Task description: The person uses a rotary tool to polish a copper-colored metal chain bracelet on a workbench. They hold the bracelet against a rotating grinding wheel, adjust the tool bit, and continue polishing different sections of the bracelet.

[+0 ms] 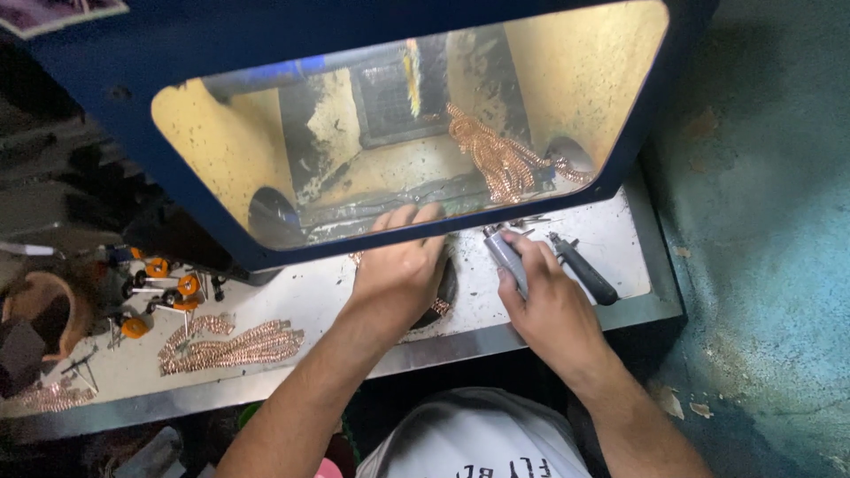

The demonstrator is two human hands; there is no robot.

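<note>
The left hand (403, 265) lies palm-down and spread on the metal worktop (336, 301), fingertips at the near edge of the blue hood (221, 230), grasping nothing; a short copper-coloured chain (440, 306) peeks out beneath it. The right hand (549, 296) is clenched around a grey-handled tool (506, 257), its tip pointing far; black-handled pliers (584, 270) lie just right of it. Under the hood's window hangs a bundle of chains (496, 159); more chains (230, 345) lie far left on the worktop, near orange-wheeled parts (164, 283).
</note>
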